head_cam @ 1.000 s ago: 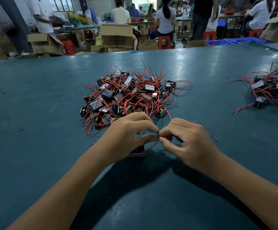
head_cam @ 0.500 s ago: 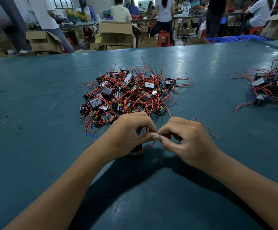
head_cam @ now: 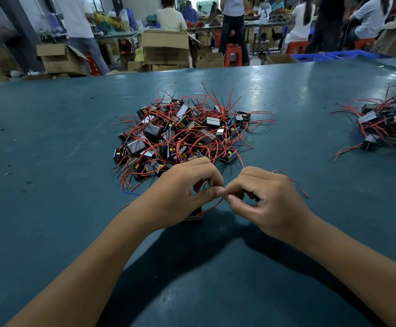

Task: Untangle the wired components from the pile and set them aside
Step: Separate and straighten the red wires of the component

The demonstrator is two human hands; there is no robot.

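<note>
A tangled pile of small black box components with red wires (head_cam: 180, 135) lies in the middle of the teal table (head_cam: 50, 142). Just in front of the pile, my left hand (head_cam: 180, 194) and my right hand (head_cam: 267, 199) meet fingertip to fingertip, both pinching a red wire (head_cam: 212, 206). That wire runs down to one black component (head_cam: 195, 214), mostly hidden under my left hand. Another red wire end (head_cam: 293, 181) arcs out over the back of my right hand.
A second heap of wired components (head_cam: 390, 128) lies at the table's right edge. Small wire scraps (head_cam: 130, 192) lie left of my left hand. Beyond the table's far edge stand cardboard boxes (head_cam: 166, 46), red stools (head_cam: 233, 54) and several people.
Both hands stay together at the same spot in front of the pile, fingers shifting slightly on the red wire. The camera view has tilted slightly.
</note>
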